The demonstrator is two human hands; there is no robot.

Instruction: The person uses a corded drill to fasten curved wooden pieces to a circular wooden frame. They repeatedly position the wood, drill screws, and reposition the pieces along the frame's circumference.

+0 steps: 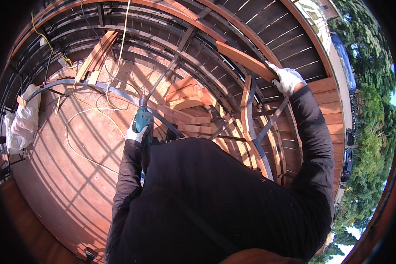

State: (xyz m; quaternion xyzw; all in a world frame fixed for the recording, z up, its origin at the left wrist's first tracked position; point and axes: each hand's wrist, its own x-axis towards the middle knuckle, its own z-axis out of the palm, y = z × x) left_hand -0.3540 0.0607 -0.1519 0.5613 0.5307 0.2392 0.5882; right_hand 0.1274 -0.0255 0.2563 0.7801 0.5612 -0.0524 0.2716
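Observation:
A teal power drill [144, 118] points away from me, its bit end toward the far side. My left hand [134, 133], in a white glove, is closed round the drill's body. To the right, my gloved right hand [288, 81] grips the near end of a reddish wooden board [245, 60]. That board slants up and left across the dark slats and curved framing. Part of my right hand's grip is hidden behind the board's end. Shorter wood pieces [246, 91] sit along a curved metal bar [250, 114] below the board.
Cut wood pieces [189, 94] lie heaped on the floor ahead, and longer planks [97, 55] lean at the far left. A yellow cable [69, 127] loops over the floor. Curved metal rails [163, 42] cross ahead. A white sack [25, 123] stands at left; trees are at right.

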